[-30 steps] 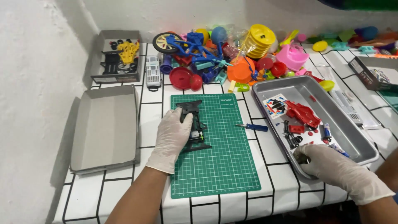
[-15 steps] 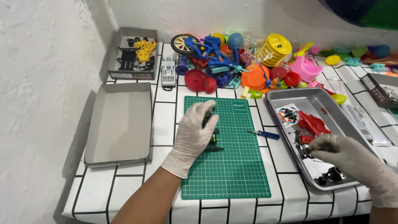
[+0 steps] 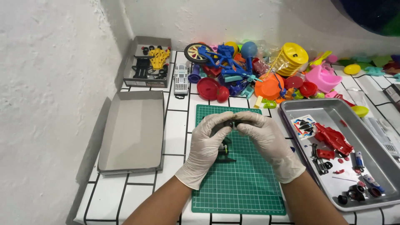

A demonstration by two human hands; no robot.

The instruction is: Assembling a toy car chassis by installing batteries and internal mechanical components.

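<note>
Over mat (image 3: 246, 183), both hands (image 3: 208, 143) (image 3: 266, 139) pinch chassis (image 3: 226, 149).

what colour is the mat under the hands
Green with a pale grid, clearest in the head view: cutting mat.

Both gloved hands brought together at the centre, fingertips meeting

Left hand (image 3: 207, 146) in a white glove, palm down, fingers (image 3: 221, 121) curled inward to the right; right hand (image 3: 266, 141) gloved alike, angled in from the right, fingers (image 3: 246, 121) bent and touching those of the left. Bare forearms entering from the lower edge, converging upward, wrists covered by glove cuffs
</note>
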